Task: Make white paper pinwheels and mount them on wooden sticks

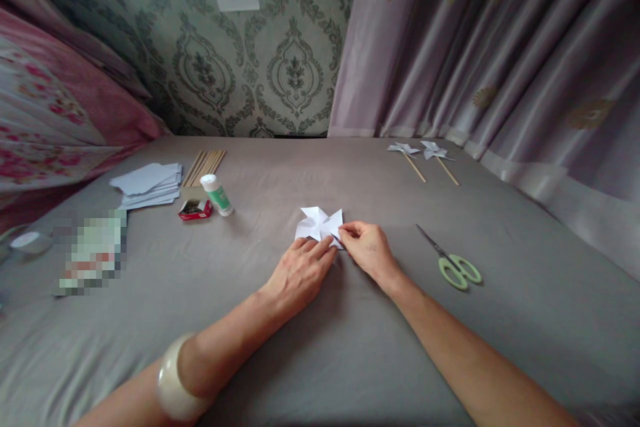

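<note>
A white paper pinwheel [320, 221] with folded blades lies on the grey cloth in front of me. My left hand [301, 273] rests over its lower edge, fingers stretched out and lying on the paper. At the right side, my right hand [370, 250] has thumb and fingertips pinched together on a blade's edge. Part of the pinwheel's lower side is hidden under my fingers. Scissors [450, 263] with light green handles lie to the right of my right hand, slightly spread.
Two pinwheels on sticks [413, 163] lie at the back right. On the left are a stack of white paper [150, 187], several wooden sticks [203, 167], a small red box [195, 209] of dark small pieces and an upright glue stick [217, 195]. A blurred packet [95, 250] lies nearer.
</note>
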`<state>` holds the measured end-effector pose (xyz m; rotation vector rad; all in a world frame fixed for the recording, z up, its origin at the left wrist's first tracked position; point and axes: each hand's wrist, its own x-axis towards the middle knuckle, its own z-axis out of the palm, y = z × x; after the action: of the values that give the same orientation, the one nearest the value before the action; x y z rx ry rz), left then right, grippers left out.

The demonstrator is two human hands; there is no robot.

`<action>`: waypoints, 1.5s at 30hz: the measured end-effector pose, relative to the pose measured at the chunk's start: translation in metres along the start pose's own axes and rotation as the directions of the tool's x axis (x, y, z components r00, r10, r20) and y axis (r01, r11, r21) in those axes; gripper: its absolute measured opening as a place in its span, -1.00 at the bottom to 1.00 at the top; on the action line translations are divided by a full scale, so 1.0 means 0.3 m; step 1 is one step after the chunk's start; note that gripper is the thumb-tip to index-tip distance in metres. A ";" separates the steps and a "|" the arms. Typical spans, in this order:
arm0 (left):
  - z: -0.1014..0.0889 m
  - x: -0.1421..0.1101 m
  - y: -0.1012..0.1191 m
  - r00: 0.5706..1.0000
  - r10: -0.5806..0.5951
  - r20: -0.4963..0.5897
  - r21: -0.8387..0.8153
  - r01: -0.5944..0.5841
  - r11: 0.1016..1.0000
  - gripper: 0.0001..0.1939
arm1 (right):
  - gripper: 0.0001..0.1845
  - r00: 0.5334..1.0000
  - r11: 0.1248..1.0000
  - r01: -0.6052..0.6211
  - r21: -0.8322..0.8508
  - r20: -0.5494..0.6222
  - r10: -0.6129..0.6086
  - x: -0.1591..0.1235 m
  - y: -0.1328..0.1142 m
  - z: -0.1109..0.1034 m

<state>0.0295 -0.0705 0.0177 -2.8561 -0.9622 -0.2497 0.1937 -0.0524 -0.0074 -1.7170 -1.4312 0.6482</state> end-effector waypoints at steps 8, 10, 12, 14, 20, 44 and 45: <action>0.022 0.000 -0.010 0.998 -0.048 -0.046 -0.087 0.044 0.995 -0.73 | -0.75 0.997 0.990 -0.067 0.124 0.044 0.062 0.003 0.005 0.001; 0.025 0.000 -0.015 0.996 -0.074 -0.055 -0.121 0.067 0.990 -0.74 | -0.74 0.999 0.996 -0.031 0.084 0.041 0.028 0.004 0.007 0.003; 0.027 -0.001 -0.023 0.994 -0.099 -0.053 -0.158 0.090 0.983 -0.76 | -0.74 0.999 0.999 0.010 0.050 0.039 -0.012 0.004 0.005 0.003; 0.030 -0.002 -0.036 0.991 -0.119 -0.056 -0.208 0.105 0.972 -0.75 | -0.72 0.997 0.998 0.061 0.018 0.039 -0.062 0.000 0.002 0.000; 0.055 -0.001 -0.104 0.968 -0.176 -0.177 -0.407 0.090 0.909 -0.76 | -0.66 0.950 0.931 0.312 -0.188 0.087 -0.300 -0.015 -0.009 -0.018; 0.054 -0.004 -0.155 0.974 -0.171 -0.147 -0.295 0.122 0.948 -0.64 | -0.82 0.910 0.858 0.387 -0.339 0.291 -0.296 -0.065 -0.054 0.000; 0.056 -0.004 -0.153 0.974 -0.177 -0.141 -0.292 0.130 0.948 -0.62 | -0.81 0.914 0.867 0.378 -0.324 0.279 -0.294 -0.062 -0.051 0.003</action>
<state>0.0025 -0.0322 0.0037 -2.9454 -1.2035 -0.6816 0.1801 -0.0693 0.0027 -1.6414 -2.0667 0.3966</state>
